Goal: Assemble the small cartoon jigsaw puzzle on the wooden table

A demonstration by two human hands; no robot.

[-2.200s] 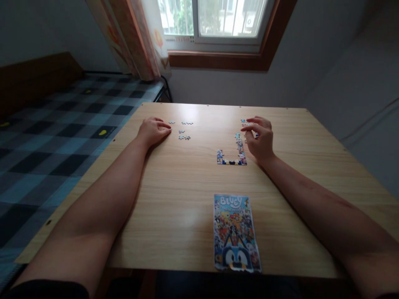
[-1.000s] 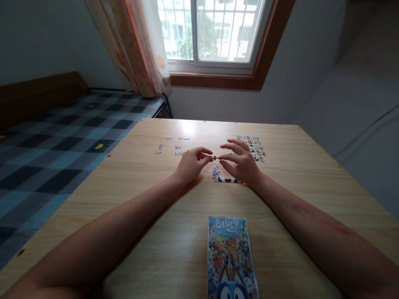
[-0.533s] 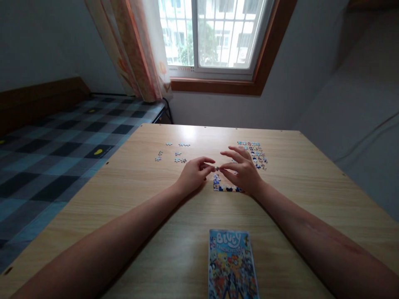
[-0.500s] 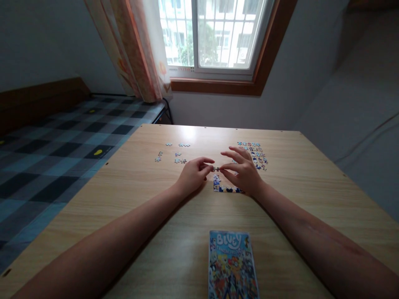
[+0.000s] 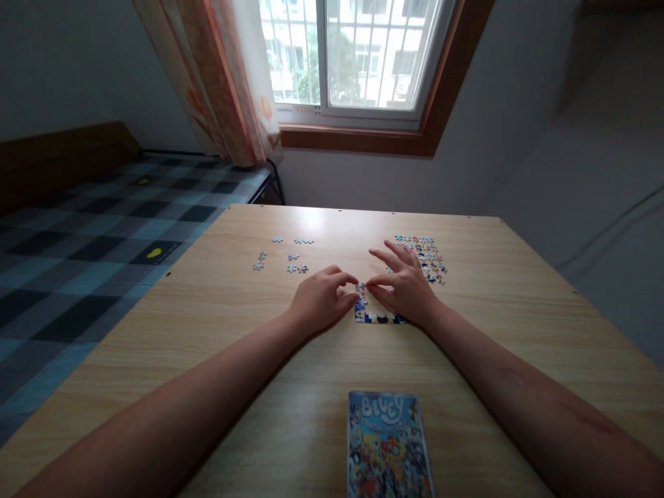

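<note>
A partly joined puzzle border [image 5: 381, 319] lies on the wooden table, with a bottom row and a left column. At the top of that column sits a small puzzle piece [image 5: 361, 286]. My left hand [image 5: 324, 299] is at its left side, index finger and thumb bent toward the column and a gap between them. My right hand [image 5: 402, 280] touches the piece from the right with its thumb and index tips, the other fingers raised; it partly covers the border's right part. Loose pieces [image 5: 433, 259] lie in rows beyond my right hand.
Small groups of loose pieces [image 5: 297, 268] lie on the left of the table [image 5: 207, 304]. A Bluey puzzle box [image 5: 389, 443] lies near the front. Beyond are a checked bed [image 5: 98, 221], curtain and window.
The small piece has come down from between both hands' fingertips onto the top of the left column. My left fingers have spread a little. The view has shifted slightly.
</note>
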